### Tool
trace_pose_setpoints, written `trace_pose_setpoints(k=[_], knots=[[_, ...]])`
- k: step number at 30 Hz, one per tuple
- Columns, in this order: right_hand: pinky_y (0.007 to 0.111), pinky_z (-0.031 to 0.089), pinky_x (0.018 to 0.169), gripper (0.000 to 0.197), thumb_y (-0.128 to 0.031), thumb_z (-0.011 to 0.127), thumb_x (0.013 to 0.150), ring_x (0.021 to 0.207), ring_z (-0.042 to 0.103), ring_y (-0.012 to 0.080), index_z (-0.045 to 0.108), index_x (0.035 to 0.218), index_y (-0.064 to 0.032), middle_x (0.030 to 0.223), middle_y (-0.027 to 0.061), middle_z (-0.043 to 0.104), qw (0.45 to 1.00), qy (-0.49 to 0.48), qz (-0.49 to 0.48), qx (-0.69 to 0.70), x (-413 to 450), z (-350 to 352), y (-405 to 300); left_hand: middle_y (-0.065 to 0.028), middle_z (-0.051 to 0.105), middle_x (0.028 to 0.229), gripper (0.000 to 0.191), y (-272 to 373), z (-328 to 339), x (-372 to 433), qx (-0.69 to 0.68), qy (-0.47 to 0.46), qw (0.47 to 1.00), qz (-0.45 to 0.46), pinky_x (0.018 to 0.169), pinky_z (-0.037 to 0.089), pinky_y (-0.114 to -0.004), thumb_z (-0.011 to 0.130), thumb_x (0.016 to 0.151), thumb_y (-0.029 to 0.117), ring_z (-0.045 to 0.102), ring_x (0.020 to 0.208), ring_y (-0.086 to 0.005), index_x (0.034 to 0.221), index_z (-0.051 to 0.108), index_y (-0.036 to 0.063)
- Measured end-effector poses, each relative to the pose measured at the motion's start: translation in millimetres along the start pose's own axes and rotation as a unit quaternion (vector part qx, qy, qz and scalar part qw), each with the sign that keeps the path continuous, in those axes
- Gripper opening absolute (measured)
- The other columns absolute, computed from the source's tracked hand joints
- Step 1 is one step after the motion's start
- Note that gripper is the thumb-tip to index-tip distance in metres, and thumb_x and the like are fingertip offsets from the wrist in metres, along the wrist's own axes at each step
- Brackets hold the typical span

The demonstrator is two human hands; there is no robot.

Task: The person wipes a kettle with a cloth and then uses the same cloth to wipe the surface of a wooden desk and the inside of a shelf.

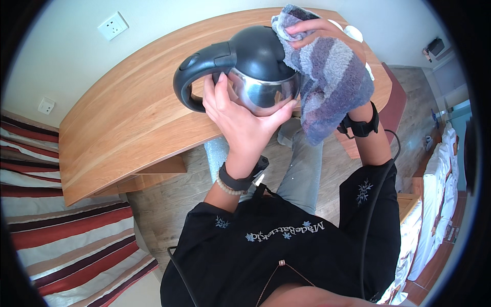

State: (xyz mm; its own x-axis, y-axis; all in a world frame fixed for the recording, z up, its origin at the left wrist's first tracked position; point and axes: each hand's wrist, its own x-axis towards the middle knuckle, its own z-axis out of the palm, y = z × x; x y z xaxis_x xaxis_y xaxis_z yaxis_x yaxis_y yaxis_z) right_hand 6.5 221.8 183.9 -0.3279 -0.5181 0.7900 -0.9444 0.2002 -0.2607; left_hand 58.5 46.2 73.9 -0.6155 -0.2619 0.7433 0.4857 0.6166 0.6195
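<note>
An electric kettle [264, 90] with a shiny metal body is held up over the edge of the wooden desk [142, 92]. Its black lid [255, 51] looks closed, and the black handle [188, 73] points left. My left hand [245, 119] grips the metal body from the near side, fingers reaching under the handle and thumb at the right. In my right hand [330, 34] is a grey and purple striped towel [330, 76], pressed against the right side of the kettle. The towel hides that side, and its lower end hangs loose below the desk's edge.
Striped curtains [76, 238] hang at the left beside the desk. Two wall sockets [114, 26] are on the wall. White items [353, 33] stand at the desk's right end, partly hidden. A bed with white bedding [433, 184] is at the far right. Black cables [370, 226] run along my arms.
</note>
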Motion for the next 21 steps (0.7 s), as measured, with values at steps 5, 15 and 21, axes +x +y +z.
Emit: trace_pose_setpoints(k=[5, 15, 21], knots=[[0.032, 0.051, 0.082, 0.025, -0.012, 0.064, 0.079, 0.095, 0.061, 0.0243, 0.065, 0.093, 0.0091, 0.106, 0.0207, 0.063, 0.997, 0.020, 0.034, -0.059, 2, 7, -15, -0.0322, 0.031, 0.131, 0.115, -2, 4, 2, -0.016, 0.019, 1.000, 0.018, 0.098, 0.028, -0.053, 0.088, 0.048, 0.049, 0.034, 0.118, -0.0446, 0.131, 0.028, -0.0044], [0.030, 0.049, 0.084, 0.048, -0.034, 0.051, 0.089, 0.103, 0.058, 0.0195, 0.060, 0.107, 0.0098, 0.113, 0.0191, 0.061, 0.989, 0.094, 0.083, -0.076, -32, -4, 43, -0.0305, 0.033, 0.129, 0.114, -8, 11, 9, -0.005, 0.012, 0.999, 0.036, 0.098, 0.028, -0.052, 0.087, 0.051, 0.049, 0.035, 0.118, -0.0435, 0.132, 0.027, -0.0043], [0.026, 0.046, 0.088, 0.050, -0.036, 0.044, 0.095, 0.100, 0.056, 0.0153, 0.050, 0.122, 0.0060, 0.116, 0.0119, 0.058, 0.937, 0.209, 0.161, 0.227, -36, -1, 16, -0.0285, 0.035, 0.128, 0.114, -11, 9, 13, -0.012, -0.001, 1.000, 0.023, 0.100, 0.028, -0.051, 0.088, 0.051, 0.048, 0.035, 0.118, -0.0420, 0.131, 0.028, -0.0064]])
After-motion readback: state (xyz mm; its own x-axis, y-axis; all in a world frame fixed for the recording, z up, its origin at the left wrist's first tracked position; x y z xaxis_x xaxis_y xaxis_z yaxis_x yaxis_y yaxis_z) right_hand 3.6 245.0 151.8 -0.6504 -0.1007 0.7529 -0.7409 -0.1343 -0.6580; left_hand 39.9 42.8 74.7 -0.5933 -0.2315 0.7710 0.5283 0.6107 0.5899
